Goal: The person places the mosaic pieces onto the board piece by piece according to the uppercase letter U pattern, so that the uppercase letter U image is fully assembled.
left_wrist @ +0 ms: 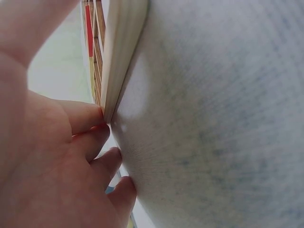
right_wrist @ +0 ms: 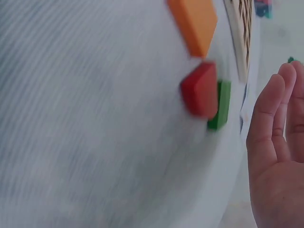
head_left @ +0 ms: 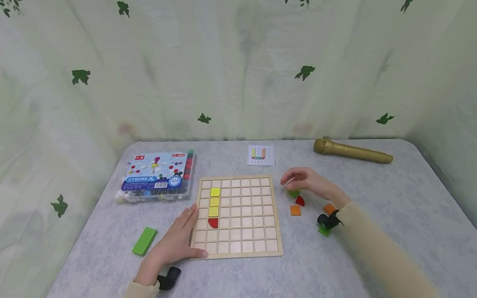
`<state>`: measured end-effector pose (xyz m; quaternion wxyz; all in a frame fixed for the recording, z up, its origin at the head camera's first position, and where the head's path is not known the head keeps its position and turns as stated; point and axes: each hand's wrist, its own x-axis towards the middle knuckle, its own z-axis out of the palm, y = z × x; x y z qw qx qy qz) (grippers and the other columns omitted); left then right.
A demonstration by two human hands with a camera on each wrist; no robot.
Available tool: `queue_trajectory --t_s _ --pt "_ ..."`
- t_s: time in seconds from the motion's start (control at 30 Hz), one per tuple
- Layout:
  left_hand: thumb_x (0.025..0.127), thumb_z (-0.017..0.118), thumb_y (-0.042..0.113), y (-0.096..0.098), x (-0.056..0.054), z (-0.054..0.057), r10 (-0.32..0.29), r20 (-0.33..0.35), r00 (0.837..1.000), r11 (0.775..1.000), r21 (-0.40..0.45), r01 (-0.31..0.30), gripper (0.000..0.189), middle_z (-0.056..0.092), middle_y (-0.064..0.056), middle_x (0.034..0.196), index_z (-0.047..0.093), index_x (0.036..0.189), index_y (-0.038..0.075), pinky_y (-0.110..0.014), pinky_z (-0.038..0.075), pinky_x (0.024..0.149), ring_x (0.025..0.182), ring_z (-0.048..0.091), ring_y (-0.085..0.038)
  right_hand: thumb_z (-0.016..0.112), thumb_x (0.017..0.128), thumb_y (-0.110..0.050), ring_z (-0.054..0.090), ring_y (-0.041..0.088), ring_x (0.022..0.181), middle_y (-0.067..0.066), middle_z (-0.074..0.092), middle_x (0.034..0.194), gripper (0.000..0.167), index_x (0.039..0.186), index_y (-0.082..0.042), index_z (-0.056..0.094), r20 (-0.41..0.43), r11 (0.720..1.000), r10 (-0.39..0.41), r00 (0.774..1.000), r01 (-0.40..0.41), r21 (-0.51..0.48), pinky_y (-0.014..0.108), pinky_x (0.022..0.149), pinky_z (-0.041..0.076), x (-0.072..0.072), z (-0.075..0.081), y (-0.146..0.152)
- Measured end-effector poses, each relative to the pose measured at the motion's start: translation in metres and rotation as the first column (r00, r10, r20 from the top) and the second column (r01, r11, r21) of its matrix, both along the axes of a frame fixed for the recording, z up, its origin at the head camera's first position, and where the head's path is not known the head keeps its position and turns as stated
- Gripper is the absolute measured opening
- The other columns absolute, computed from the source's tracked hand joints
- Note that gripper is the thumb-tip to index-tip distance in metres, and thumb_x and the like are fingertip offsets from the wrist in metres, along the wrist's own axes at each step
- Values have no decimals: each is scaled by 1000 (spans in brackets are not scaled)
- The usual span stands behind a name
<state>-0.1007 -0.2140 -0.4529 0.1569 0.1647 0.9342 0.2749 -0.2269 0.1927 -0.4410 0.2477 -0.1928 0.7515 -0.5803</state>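
Observation:
A wooden grid board [head_left: 248, 234] lies on the table. One of its columns carries three yellow squares [head_left: 215, 202] with a red quarter-circle piece [head_left: 213, 223] below them. My left hand [head_left: 173, 244] rests along the board's left side, fingers extended against the edge and thumb at the near left corner. To the right of the board, my right hand [head_left: 308, 181] hovers with loosely bent fingers over a green piece [head_left: 293, 194] and a second red quarter-circle piece [right_wrist: 202, 90]. Nothing shows between its fingers in the right wrist view. An orange square [head_left: 295, 210] lies just nearer.
Another orange piece [head_left: 329, 208] and a green piece [head_left: 324, 231] lie by the right wrist. A green block [head_left: 145, 241] is left of the board. Behind stand a clear-sided plastic box [head_left: 157, 177], a printed pattern card [head_left: 260, 155] and a gold microphone [head_left: 353, 151].

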Motion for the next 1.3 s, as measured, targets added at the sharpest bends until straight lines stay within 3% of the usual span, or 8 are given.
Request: queue_trajectory --t_s 0.4,0.9,1.3 --pt "69 81 51 0 -1 -4 4 10 1000 1000 -5 -4 120 4 -17 159 13 150 -6 -55 10 113 143 2 -38 63 91 -9 58 32 100 21 60 118 27 115 4 60 14 991 -88 996 86 104 34 87 51 -1 -5 33" --pt "69 80 53 -1 -1 -5 -8 -13 1000 1000 1 8 121 5 -19 158 13 149 -8 -55 10 113 143 3 -40 59 89 1 55 24 90 14 62 113 22 111 1 64 -43 965 -39 998 49 259 31 77 48 -6 -12 19" --pt "69 80 53 -1 -1 -4 -2 4 1000 1000 4 2 121 5 -18 158 13 150 -7 -55 10 113 143 3 -39 61 85 5 53 22 81 10 61 96 20 104 1 66 -93 947 -7 996 36 321 31 73 47 -7 -8 10"
